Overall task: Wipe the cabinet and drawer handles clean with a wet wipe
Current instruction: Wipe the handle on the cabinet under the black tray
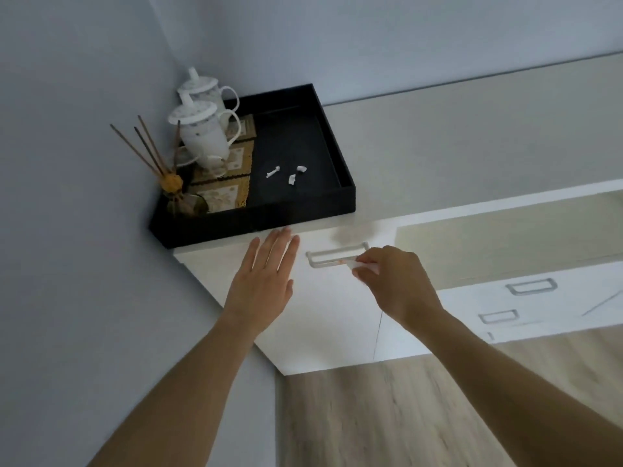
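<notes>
Wipe [362,264] in right hand [399,284] at handle [332,258]

white bar handle [337,258] mounted level on the white cabinet front [330,315], just below the top edge. small folded white wet wipe [362,265] pressed on the handle's right end. two grey loop drawer handles [532,285] [499,316] lie further right, untouched, well apart from the wipe.

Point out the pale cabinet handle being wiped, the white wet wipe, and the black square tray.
Pale cabinet handle [323,257]: head view, bare left stretch of bar.
White wet wipe [365,266]: head view, fold pinched by fingers.
Black square tray [303,210]: head view, front wall.
</notes>
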